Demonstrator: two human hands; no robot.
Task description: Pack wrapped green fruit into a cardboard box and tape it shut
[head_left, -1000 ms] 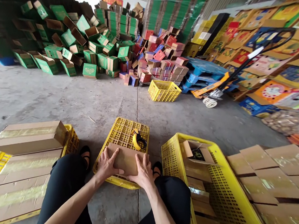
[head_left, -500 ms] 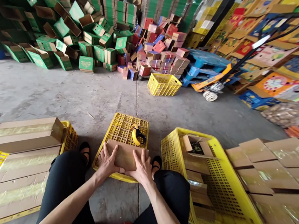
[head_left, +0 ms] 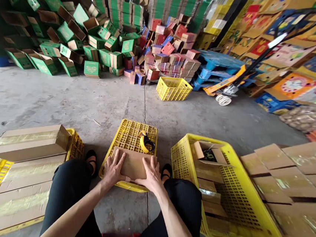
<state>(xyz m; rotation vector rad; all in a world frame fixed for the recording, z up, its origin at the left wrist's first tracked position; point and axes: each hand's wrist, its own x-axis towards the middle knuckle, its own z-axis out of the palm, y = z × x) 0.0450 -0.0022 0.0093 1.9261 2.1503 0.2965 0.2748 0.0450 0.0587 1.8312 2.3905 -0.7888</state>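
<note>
A small brown cardboard box (head_left: 133, 163) lies on an upturned yellow crate (head_left: 130, 134) between my knees. My left hand (head_left: 113, 171) rests on the box's left end with its fingers spread flat. My right hand (head_left: 151, 175) presses on the right end, fingers stretched out over the top. Just beyond the box on the crate lies a yellow tape dispenser (head_left: 146, 144). I sit with both legs in black trousers either side of the crate.
A yellow basket (head_left: 237, 185) at right holds an open small box (head_left: 208, 154) and flat cartons. Taped cartons (head_left: 300, 175) are stacked at far right, more cartons (head_left: 28, 142) at left. Heaps of green boxes (head_left: 83, 40) and red boxes (head_left: 169, 57), another yellow crate (head_left: 173, 88) and a pallet jack (head_left: 228, 89) lie beyond.
Both hands have shifted slightly on the box, the fingers sliding along its top. The box stays on the crate. The view has tilted a little.
</note>
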